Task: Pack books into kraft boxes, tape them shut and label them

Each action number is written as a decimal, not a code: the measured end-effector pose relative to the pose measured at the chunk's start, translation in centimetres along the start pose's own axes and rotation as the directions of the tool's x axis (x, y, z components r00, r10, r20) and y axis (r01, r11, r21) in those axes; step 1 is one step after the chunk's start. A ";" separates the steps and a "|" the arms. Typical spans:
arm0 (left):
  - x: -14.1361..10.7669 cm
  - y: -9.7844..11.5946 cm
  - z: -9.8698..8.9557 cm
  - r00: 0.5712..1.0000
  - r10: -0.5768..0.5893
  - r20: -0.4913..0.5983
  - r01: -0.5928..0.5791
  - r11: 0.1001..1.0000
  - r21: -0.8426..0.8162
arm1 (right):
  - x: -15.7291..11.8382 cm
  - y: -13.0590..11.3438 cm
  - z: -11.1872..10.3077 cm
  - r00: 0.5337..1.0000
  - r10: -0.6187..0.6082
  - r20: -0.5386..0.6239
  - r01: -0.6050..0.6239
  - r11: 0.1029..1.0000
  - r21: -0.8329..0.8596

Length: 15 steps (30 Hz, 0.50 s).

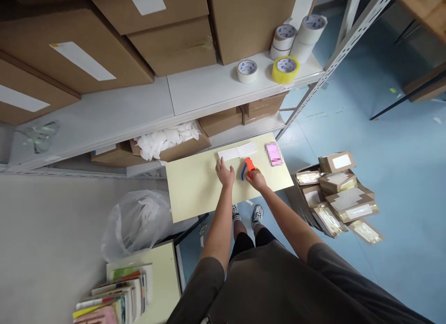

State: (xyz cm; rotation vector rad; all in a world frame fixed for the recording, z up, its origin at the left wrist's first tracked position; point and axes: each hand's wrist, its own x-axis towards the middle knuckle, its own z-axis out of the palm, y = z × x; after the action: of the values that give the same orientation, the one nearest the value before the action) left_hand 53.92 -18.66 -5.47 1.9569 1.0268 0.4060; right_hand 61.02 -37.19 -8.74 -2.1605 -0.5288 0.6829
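On the pale yellow tabletop (195, 189) a folded white paper strip (237, 151) lies near the far edge. My left hand (226, 173) is open, fingers spread, with the fingertips at the strip's left end; whether they press on it I cannot tell. An orange-and-blue hand tool (250, 166) sits in the grip of my right hand (257, 180), just in front of the strip. Its exact kind is too small to make out. Further right is a pink packet (274, 154), partly blurred.
Tape rolls, white (247, 71) and yellow (285, 70), stand on the shelf (209, 89) under large cartons (174, 48). Sealed parcels (351, 202) overfill a box on the right. Left are a clear plastic bag (135, 224) and stacked books (114, 296).
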 end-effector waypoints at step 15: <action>-5.5 2.8 -1.9 0.989 -0.002 0.147 0.015 0.996 -0.090 | -1.8 -1.5 -1.5 0.970 0.239 0.056 -0.217 0.942 -0.255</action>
State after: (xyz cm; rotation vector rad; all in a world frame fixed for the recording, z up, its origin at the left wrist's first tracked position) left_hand 50.82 -22.69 -1.55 1.8713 0.9072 0.2943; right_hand 60.36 -38.10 -6.22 -2.4612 -0.4299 0.8794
